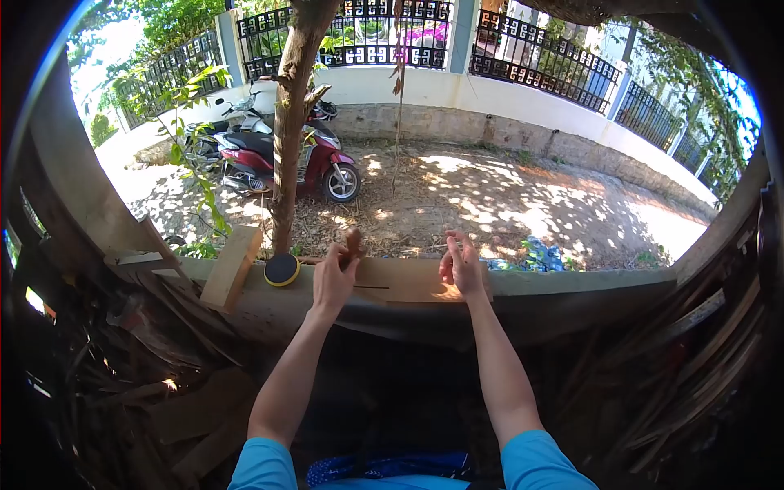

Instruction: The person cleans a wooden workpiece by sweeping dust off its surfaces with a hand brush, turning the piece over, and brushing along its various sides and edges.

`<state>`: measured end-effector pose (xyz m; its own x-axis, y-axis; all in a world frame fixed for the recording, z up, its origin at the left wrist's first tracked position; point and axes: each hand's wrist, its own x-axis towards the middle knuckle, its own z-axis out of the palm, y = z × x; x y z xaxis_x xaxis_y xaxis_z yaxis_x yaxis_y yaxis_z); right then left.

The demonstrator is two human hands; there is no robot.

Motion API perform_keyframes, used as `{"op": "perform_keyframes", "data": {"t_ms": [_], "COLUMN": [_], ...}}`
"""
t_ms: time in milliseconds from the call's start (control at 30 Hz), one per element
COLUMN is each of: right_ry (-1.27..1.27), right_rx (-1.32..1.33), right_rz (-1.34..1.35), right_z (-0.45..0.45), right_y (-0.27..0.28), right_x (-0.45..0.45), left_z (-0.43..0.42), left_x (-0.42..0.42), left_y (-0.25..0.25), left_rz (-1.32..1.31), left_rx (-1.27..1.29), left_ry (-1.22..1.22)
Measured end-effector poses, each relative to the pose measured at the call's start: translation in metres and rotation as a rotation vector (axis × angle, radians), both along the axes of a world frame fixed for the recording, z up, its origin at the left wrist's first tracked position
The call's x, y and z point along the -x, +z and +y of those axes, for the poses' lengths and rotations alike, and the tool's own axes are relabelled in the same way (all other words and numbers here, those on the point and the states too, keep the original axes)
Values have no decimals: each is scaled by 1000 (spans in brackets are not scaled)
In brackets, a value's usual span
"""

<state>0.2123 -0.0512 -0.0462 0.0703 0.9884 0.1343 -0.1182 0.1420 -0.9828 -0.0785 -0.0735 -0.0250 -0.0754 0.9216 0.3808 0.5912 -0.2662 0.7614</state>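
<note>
My left hand (331, 278) is closed around a small brown wooden piece with a rounded top (354, 240); its exact kind I cannot make out. Raised above the right part of a flat light-brown board (412, 282), my right hand (462, 268) has loosely bent fingers standing apart, with nothing visible in them. The board lies along the top of the low wall. A thin dark line or sliver (372, 287) shows on it beside my left wrist. Left of that hand sits a round black disc with a yellow rim (282, 270).
A thick wooden block (232, 269) leans on the ledge (580, 281) at the left. A tree trunk (289, 122) rises just beyond. Scrap wood (188, 408) fills the dark area below left, and planks (702, 367) stand at right. Motorbikes (318, 163) are parked outside.
</note>
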Motion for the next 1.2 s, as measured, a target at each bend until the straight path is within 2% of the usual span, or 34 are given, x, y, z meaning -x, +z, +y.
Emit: {"op": "perform_keyframes", "data": {"t_ms": [100,200,233,333,400,467,567,667,700,833,933,967,1067,1100,1200], "right_ry": [4,13,10,14,22,31,30,17,13,12,-3,-5,-6,-4,-5], "right_rx": [16,15,-24,-15,6,1,8,14,15,38,32,23,-22,-37,20], "right_rz": [-20,-42,-48,-34,-23,-20,-18,-36,-45,-46,-75,-91,-145,-165,-114], "right_z": [3,6,8,4,3,4,5,2,2,0,-3,-3,0,0,-2], "right_y": [-5,-13,-17,-10,-8,-8,-9,-7,-7,-6,-1,-3,-7,-6,-4], "right_x": [1,-4,-4,-2,-2,-2,-2,-1,0,1,4,3,0,0,0], "left_z": [-21,-25,-23,1,9,27,37,26,16,-14,-11,-3,15,25,34], "left_x": [-13,-13,-12,2,16,35,53,49,42,16,9,7,11,18,35], "left_y": [0,14,20,10,14,-7,-14,-15,-11,26,46,43,33,24,19], "left_rz": [132,56,-36,-148,171,252,212,372,397,399,394,354,497,458,505], "left_rx": [3,135,285,377,212,90,-20,35,23,67,310,352,161,87,19], "left_ry": [-256,-535,-581,-541,-269,-110,-24,-5,-179,-381,-611,-621,-341,-274,-161]}}
